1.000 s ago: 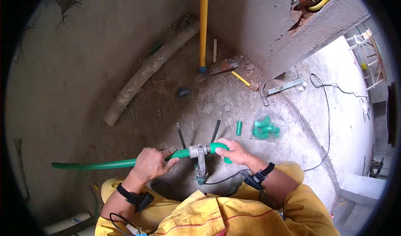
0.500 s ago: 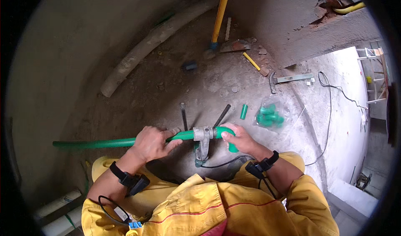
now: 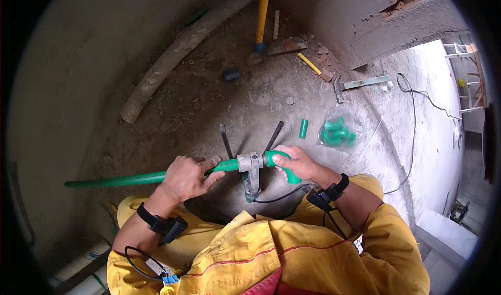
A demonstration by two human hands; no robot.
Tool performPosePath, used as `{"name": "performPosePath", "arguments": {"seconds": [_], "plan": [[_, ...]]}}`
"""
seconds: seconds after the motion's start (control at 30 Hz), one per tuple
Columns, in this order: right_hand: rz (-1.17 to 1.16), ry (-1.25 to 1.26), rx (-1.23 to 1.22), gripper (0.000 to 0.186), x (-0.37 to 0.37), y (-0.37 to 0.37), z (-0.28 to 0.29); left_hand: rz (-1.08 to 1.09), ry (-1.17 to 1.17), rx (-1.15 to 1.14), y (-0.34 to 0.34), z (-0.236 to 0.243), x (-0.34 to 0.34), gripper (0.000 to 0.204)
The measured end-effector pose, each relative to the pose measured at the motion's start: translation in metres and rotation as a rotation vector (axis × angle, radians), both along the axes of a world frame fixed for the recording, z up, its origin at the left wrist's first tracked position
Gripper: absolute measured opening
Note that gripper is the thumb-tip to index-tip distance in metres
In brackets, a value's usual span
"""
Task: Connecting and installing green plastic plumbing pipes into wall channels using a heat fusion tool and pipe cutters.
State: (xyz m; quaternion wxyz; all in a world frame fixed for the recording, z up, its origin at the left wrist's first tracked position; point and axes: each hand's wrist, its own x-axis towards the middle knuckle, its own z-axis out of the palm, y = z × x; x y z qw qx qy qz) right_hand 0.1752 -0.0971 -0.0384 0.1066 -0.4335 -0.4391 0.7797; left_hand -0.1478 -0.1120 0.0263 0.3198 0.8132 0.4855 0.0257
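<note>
Both hands grip: left hand (image 3: pixel 187 178) a green pipe (image 3: pixel 130 179), right hand (image 3: pixel 298 164) a green elbow (image 3: pixel 271 158) (the hammer (image 3: pixel 360 83) bears unreadable markings).

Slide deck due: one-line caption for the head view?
Left hand holds a long green pipe, right hand a green elbow, on either side of a corded metal tool.

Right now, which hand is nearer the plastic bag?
Right. The right hand, on the elbow, is left and nearside of the bag; the left hand, on the pipe, is farther left.
</note>
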Motion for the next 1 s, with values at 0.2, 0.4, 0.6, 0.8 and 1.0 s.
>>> {"name": "performPosePath", "arguments": {"seconds": [0.2, 0.4, 0.6, 0.8, 1.0], "plan": [[-0.006, 0.019, -0.081, 0.038, -0.003, 0.005, 0.005, -0.003, -0.004, 0.022, -0.001, 0.000, -0.001, 0.036], [0.024, -0.031, -0.111, 0.039, -0.004, 0.007, 0.007, -0.005, -0.009, 0.013, -0.002, -0.001, 0.000, 0.036], [0.064, -0.053, -0.008, 0.039, -0.002, 0.005, 0.005, -0.013, -0.025, 0.019, -0.002, -0.004, 0.001, 0.035], [0.077, -0.095, 0.116, 0.042, -0.003, 0.001, 0.001, -0.019, -0.018, -0.004, -0.004, -0.010, -0.002, 0.036], [0.093, -0.104, 0.194, 0.043, -0.002, 0.003, -0.002, -0.020, -0.026, -0.033, -0.002, -0.013, -0.001, 0.036]]}}
